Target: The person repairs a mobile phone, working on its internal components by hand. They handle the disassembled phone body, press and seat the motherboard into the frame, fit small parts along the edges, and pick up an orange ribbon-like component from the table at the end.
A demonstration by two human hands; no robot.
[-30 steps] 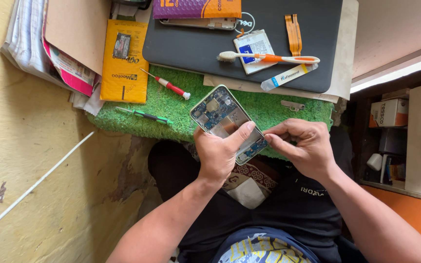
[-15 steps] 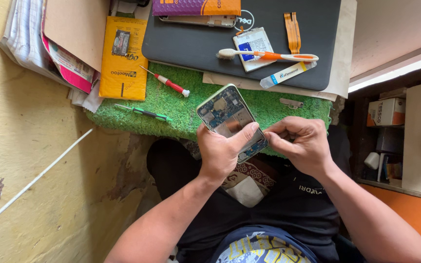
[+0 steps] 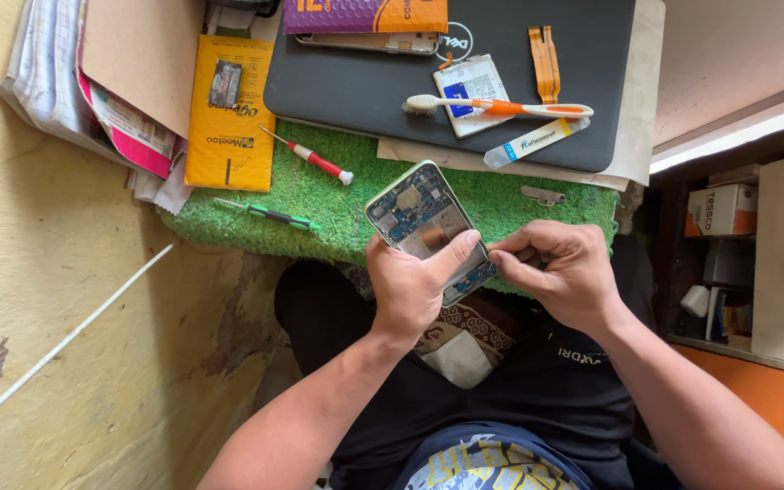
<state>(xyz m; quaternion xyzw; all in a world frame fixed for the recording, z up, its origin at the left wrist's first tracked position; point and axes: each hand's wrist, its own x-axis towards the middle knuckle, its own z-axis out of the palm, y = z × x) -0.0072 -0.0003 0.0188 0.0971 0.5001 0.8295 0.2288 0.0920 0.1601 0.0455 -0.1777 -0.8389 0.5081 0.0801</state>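
Clamped in the left hand (image 3: pixel 410 286), an opened phone (image 3: pixel 426 227); right hand (image 3: pixel 563 272) fingertips pinch its lower edge.

Left hand (image 3: pixel 410 281) cupped with thumb extended, right hand (image 3: pixel 560 272) pinching fingertips

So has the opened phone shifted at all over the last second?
Barely, if at all. The opened phone lies in the left hand over the near edge of the green mat, below the toothbrush, much as it did before.
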